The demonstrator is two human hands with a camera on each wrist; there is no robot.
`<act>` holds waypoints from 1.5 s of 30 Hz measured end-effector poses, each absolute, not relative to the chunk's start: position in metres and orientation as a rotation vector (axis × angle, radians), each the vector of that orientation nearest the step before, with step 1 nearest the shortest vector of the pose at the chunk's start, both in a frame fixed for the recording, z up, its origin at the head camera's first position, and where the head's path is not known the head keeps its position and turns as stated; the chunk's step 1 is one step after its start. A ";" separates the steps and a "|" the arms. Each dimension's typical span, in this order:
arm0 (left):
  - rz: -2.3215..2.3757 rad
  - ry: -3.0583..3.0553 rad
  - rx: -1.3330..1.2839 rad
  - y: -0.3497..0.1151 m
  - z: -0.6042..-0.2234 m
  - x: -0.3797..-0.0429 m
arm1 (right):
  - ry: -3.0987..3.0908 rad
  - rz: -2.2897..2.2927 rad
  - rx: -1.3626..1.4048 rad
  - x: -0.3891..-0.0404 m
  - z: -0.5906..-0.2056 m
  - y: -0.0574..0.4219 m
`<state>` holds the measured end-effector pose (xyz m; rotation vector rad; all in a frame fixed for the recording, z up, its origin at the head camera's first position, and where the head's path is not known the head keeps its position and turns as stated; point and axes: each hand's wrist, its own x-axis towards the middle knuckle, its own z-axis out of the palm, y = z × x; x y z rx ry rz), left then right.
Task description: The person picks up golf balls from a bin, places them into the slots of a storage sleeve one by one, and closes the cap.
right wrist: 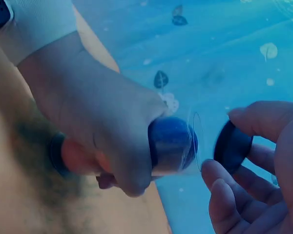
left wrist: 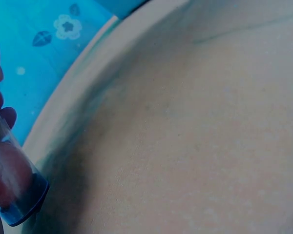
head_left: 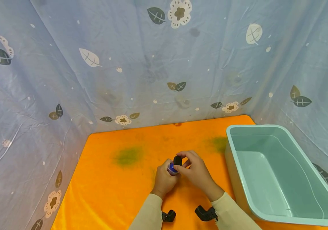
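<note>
My left hand (head_left: 164, 181) grips a clear tube (left wrist: 20, 178) round its middle. A blue ball (right wrist: 172, 136) sits at the tube's mouth end, and a reddish one (right wrist: 77, 153) shows near its dark base. Between thumb and fingers, my right hand (head_left: 199, 174) pinches a round black lid (right wrist: 233, 146). In the right wrist view the lid is apart from the tube, facing its open rim, with a small gap between them. Most of the tube's side is hidden by the left hand.
An orange cloth (head_left: 109, 188) with greenish stains covers the table. To the right stands a pale green plastic tub (head_left: 267, 179) with nothing seen inside. Blue leaf-and-flower curtains (head_left: 141, 64) hang behind and at both sides. Black devices (head_left: 206, 213) are worn at both wrists.
</note>
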<state>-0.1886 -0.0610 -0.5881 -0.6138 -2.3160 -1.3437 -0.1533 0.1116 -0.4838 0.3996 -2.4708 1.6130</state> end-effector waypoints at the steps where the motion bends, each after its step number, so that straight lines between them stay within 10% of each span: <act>1: -1.332 -2.315 -0.615 -0.061 -0.588 -0.189 | -2.478 1.625 0.417 -0.152 -0.484 0.111; 45: -1.297 -2.349 -0.711 -0.062 -0.589 -0.190 | -2.868 0.649 0.881 -0.156 -0.446 0.102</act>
